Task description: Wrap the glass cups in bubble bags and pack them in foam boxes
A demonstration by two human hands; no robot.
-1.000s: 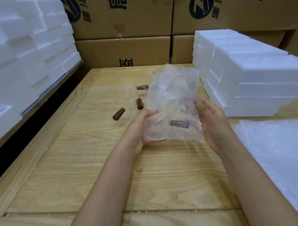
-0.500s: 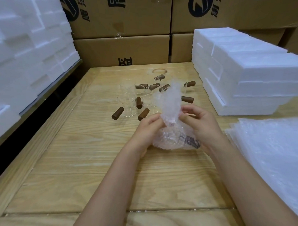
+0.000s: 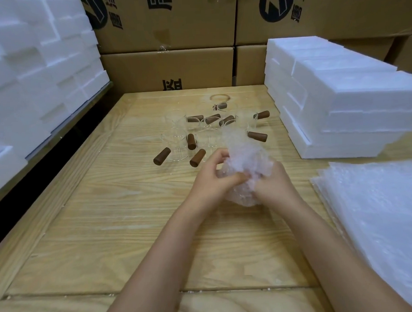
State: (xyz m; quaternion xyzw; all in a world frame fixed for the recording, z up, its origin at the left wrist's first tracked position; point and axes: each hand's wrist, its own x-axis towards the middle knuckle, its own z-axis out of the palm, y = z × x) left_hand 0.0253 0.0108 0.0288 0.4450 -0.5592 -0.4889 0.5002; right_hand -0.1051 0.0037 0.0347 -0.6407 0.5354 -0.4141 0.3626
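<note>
The bubble bag [image 3: 243, 154] sits scrunched into a bundle just above the middle of the table [image 3: 109, 217], and both hands are clamped on it: the left hand [image 3: 212, 179] curls round its 9 o'clock side, the right hand [image 3: 275, 186] grips it from 4 o'clock. Presumably a cup is inside, though I can't make out the glass through the plastic. To do this well I'd gather the loose top down snugly and keep the bundle low over the wood, squeezing the wrap and not the glass. At 12 o'clock of the bundle the other glass cups [image 3: 176, 143] with brown handles stand and lie in a loose cluster, all looking empty. At 2 o'clock the foam boxes [image 3: 353, 108] are stacked and closed, contents unseen. Spare bags [image 3: 377, 220] lie piled at 4 o'clock. Closed cardboard boxes [image 3: 169, 68] line the back.
</note>
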